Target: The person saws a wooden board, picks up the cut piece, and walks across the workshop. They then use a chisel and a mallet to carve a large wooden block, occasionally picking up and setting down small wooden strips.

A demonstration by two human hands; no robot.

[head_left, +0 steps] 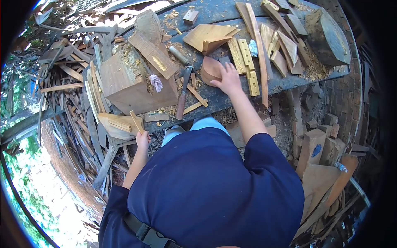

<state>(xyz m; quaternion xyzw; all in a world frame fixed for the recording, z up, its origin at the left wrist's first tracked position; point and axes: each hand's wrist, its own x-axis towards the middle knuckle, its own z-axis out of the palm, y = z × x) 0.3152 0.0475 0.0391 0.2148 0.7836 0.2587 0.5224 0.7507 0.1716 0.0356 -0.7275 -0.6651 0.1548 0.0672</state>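
Observation:
My left hand (143,139), low at the bench's left front, is closed around the lower end of a thin wooden strip (135,120). Beside that strip lies a light wooden block with pale pieces (118,124) on it. My right hand (230,79) is over the bench with its fingers stretched out. Its thumb and fingertips touch or nearly touch the right side of a reddish, rounded wooden piece (211,68). To the left of this piece lies a hooked-blade tool with a wooden handle (181,105). Pale wooden bars with holes (247,56) lie just right of the hand.
A large wooden block (140,97) and a plank (153,56) occupy the bench's left. A long curved strip (261,58) overhangs the front edge. A log chunk (328,37) stands at far right. Shavings are scattered across the dark bench (231,93). Wood scraps pile up on both sides.

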